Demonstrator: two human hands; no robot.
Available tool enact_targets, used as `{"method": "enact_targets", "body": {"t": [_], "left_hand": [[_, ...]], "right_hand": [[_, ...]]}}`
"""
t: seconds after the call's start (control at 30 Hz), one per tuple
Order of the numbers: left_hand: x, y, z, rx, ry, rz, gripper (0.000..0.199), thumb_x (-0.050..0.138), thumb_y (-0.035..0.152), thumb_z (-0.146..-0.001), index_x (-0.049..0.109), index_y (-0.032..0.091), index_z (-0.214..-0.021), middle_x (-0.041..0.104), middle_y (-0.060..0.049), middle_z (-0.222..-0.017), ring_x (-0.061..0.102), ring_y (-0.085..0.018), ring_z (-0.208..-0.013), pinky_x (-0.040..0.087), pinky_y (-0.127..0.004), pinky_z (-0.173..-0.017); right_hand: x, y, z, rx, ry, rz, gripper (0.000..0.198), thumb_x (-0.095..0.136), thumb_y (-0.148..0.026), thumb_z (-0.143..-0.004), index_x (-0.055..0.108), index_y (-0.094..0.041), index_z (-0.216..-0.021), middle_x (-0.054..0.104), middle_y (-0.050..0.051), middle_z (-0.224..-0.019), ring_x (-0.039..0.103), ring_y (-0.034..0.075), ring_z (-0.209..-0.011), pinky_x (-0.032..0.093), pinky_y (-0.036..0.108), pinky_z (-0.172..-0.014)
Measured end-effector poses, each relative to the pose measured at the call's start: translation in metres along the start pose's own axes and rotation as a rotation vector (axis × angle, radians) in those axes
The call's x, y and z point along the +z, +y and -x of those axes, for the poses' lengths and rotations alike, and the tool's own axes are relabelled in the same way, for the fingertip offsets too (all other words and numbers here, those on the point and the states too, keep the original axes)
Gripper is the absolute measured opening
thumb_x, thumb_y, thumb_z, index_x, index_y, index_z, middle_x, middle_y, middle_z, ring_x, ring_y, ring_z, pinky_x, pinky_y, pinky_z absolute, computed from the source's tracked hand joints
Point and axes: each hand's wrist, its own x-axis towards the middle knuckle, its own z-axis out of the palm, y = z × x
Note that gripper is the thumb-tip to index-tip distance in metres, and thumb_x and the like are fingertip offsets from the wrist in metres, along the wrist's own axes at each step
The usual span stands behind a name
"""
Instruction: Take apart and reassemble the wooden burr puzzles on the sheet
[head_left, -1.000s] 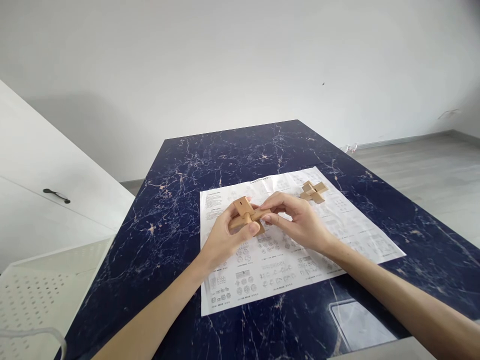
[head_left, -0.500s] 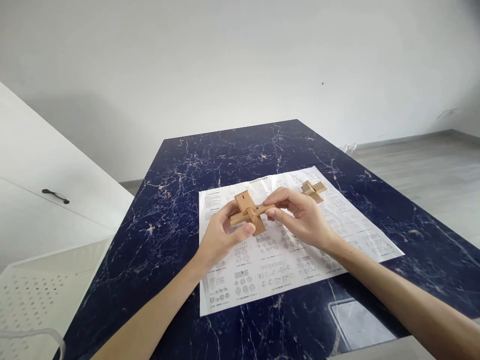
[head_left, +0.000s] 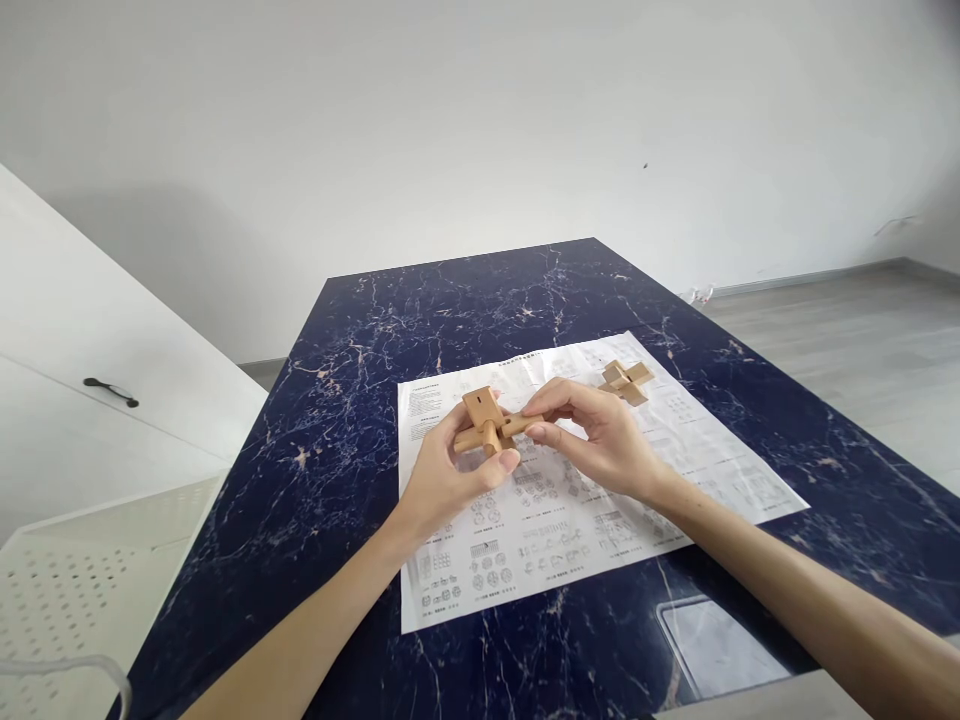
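Between my two hands, above the printed sheet, is a wooden interlocking puzzle (head_left: 482,410) made of crossing light-brown bars. My left hand (head_left: 446,475) grips its left side, with the thumb along the near lower edge and the fingers behind. At the right, my right hand (head_left: 592,435) pinches the end of a bar that sticks out from the puzzle, thumb below and fingertips above. A small dark slot shows on the upper block. A second wooden puzzle (head_left: 628,380) of crossed bars rests on the sheet, just beyond my right hand.
A white instruction sheet (head_left: 517,590) with small printed diagrams lies on the dark blue marbled table (head_left: 442,310). A pale rectangular object (head_left: 724,645) sits near the table's front edge. To the left stand a white perforated chair (head_left: 67,590) and a white cabinet (head_left: 112,330).
The held puzzle has been turned in my hands, so its upper block tips toward me and a bar end now faces me. My hands have shifted only slightly.
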Motion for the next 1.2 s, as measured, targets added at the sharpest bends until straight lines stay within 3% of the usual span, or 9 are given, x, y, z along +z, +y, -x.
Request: {"method": "enact_targets", "body": {"t": [0.13, 0.23, 0.6, 0.83, 1.03, 1.2], "left_hand": [[0.0003, 0.0009, 0.0003, 0.018, -0.008, 0.012, 0.068, 0.082, 0.051, -0.086, 0.058, 0.025, -0.143, 0.069, -0.011, -0.134, 0.068, -0.032, -0.121, 0.055, -0.046, -0.106], [0.0012, -0.001, 0.0011, 0.011, -0.034, 0.085, 0.069, 0.082, 0.049, -0.088, 0.054, 0.028, -0.147, 0.068, -0.01, -0.134, 0.071, -0.027, -0.109, 0.06, -0.043, -0.098], [0.0025, -0.0014, 0.0004, -0.02, -0.095, 0.205, 0.049, 0.082, 0.045, -0.089, 0.064, 0.024, -0.129, 0.069, -0.005, -0.107, 0.071, -0.017, -0.083, 0.065, -0.035, -0.081], [0.0028, 0.0032, 0.0011, -0.044, -0.078, 0.183, 0.048, 0.083, 0.047, -0.088, 0.065, 0.022, -0.124, 0.069, -0.005, -0.105, 0.072, -0.018, -0.081, 0.065, -0.035, -0.081], [0.001, -0.0024, -0.0009, -0.048, -0.093, 0.215, 0.054, 0.082, 0.046, -0.09, 0.06, 0.025, -0.135, 0.07, -0.008, -0.12, 0.072, -0.019, -0.089, 0.066, -0.036, -0.083], [0.0006, -0.0033, -0.0034, -0.05, -0.085, 0.209, 0.056, 0.083, 0.05, -0.087, 0.061, 0.022, -0.13, 0.069, -0.008, -0.114, 0.07, -0.019, -0.085, 0.066, -0.037, -0.081]], "right_hand": [[-0.0002, -0.0026, -0.0004, 0.003, -0.004, -0.001, 0.011, 0.076, -0.035, -0.1, 0.077, -0.026, -0.107, 0.078, 0.005, -0.1, 0.073, 0.021, -0.092, 0.062, 0.038, -0.078], [-0.0006, -0.0032, -0.0005, 0.018, 0.004, 0.008, 0.012, 0.076, -0.037, -0.1, 0.077, -0.027, -0.106, 0.078, 0.005, -0.1, 0.074, 0.022, -0.093, 0.063, 0.04, -0.079], [-0.0007, -0.0026, -0.0005, 0.005, -0.003, 0.017, 0.008, 0.075, -0.032, -0.101, 0.077, -0.027, -0.106, 0.078, 0.004, -0.101, 0.073, 0.02, -0.09, 0.062, 0.038, -0.078], [-0.0004, -0.0022, 0.0006, 0.009, -0.007, 0.034, 0.009, 0.073, -0.034, -0.102, 0.076, -0.027, -0.104, 0.077, 0.005, -0.099, 0.072, 0.021, -0.09, 0.061, 0.039, -0.077], [-0.0007, -0.0013, 0.0014, -0.012, 0.006, 0.046, 0.007, 0.074, -0.035, -0.101, 0.075, -0.027, -0.101, 0.075, 0.004, -0.095, 0.071, 0.022, -0.088, 0.059, 0.04, -0.074], [-0.0033, 0.0008, 0.0013, 0.012, 0.0, 0.045, 0.011, 0.073, -0.038, -0.102, 0.075, -0.027, -0.103, 0.076, 0.005, -0.097, 0.071, 0.022, -0.09, 0.059, 0.04, -0.075]]}}
